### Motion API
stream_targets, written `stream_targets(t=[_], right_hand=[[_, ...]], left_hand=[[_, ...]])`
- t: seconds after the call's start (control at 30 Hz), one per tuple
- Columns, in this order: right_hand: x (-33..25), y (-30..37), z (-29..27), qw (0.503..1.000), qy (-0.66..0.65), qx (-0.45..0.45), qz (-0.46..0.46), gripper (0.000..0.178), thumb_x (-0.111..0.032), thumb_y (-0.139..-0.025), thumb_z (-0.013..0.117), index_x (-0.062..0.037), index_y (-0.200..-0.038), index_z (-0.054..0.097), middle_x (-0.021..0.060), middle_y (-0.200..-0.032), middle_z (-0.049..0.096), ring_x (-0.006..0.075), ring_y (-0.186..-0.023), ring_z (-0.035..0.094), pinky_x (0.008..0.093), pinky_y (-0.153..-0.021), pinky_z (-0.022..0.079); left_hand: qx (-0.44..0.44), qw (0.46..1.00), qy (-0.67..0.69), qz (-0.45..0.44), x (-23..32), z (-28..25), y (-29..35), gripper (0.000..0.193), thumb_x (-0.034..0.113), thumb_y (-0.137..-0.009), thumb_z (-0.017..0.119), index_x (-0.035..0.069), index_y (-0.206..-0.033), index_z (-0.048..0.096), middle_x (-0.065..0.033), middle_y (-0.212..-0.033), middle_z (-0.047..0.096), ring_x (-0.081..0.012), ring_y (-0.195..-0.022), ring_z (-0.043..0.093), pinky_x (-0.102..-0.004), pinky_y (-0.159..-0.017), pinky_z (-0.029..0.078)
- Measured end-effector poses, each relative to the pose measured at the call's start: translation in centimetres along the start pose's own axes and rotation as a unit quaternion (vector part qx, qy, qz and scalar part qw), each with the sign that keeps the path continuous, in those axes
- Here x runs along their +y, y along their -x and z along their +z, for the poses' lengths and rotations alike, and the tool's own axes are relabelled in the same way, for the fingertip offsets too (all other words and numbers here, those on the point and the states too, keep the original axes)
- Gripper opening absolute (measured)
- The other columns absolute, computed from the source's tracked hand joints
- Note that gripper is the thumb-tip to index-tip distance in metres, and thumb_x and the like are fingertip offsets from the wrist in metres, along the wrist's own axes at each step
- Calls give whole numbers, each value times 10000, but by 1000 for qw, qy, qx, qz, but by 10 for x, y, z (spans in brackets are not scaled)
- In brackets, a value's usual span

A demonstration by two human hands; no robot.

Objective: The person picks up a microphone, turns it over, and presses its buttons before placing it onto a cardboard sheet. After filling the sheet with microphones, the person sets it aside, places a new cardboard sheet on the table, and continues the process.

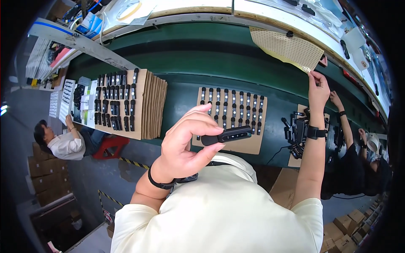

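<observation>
My left hand [181, 139] is raised in front of my chest, pinching a small black clip-on microphone [237, 134] between thumb and fingers. Its rounded dark head lies toward my palm and a slotted face shows. Up at the far right, the thumb and fingers of my right hand [319, 89] close on the lower edge of a yellowish sheet of small stickers [291, 47]. A dark clip [289, 33] sits at the top of that sheet. Whether a single sticker is between those fingers is too small to tell. Beyond the left hand, similar microphones stand in rows on a cardboard sheet [249, 145].
A stack of cardboard sheets [152, 105] bearing more microphones stands on the green bench [185, 90] at left. Loose microphones [299, 130] heap up at right beside a cable. A shelf [202, 13] runs along the back. One person [67, 145] sits left; others work at right.
</observation>
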State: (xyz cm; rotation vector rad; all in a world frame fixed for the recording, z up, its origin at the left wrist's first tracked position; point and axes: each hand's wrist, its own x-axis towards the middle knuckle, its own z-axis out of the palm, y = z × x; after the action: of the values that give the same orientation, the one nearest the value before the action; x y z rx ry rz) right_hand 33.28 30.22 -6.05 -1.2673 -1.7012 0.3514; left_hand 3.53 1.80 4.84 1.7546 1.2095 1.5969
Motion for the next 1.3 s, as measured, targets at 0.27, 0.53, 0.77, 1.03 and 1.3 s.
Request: stream_targets(t=[0.27,0.53,0.77,1.03,1.3], right_hand=[[-4,5,-6,993,6,51,-108,133,-73,-865,705,0,-971,669,71,-1055,654,101,-875,616,231,-791,497],[-167,73,-45,898,-376,-223,-58,112,-5,-825,660,-22,-918,601,134,-1158,571,204,-1051,534,328,-932,416],[-206,89,-40,832,-409,-359,-104,111,-15,-825,663,-40,-920,612,136,-1126,573,231,-1026,549,345,-914,430],[-210,100,-29,825,-409,-384,-68,105,-14,-840,666,-37,-925,610,122,-1097,572,220,-996,555,336,-903,436],[-211,105,-25,826,-424,-368,-42,100,10,-846,658,-27,-918,599,114,-1070,572,204,-972,556,317,-867,446]], left_hand=[[-3,1000,7,-6,-2,0,-2,301,-21,-732,755,5,-1003,626,-103,-898,671,-214,-830,645,-520,-1042,385],[-8,1000,-1,-9,-6,4,-2,297,-10,-736,752,4,-1006,629,-99,-889,666,-211,-820,645,-518,-1034,392],[-8,999,-49,7,-4,7,-2,293,-2,-724,757,10,-988,632,-99,-886,665,-222,-797,647,-517,-1013,410],[3,998,-61,11,-1,6,0,292,-3,-716,759,14,-980,635,-102,-891,674,-227,-805,654,-517,-1006,418],[13,996,-85,26,0,7,-2,297,-13,-693,772,12,-956,637,-108,-873,674,-236,-790,653,-516,-985,437]])
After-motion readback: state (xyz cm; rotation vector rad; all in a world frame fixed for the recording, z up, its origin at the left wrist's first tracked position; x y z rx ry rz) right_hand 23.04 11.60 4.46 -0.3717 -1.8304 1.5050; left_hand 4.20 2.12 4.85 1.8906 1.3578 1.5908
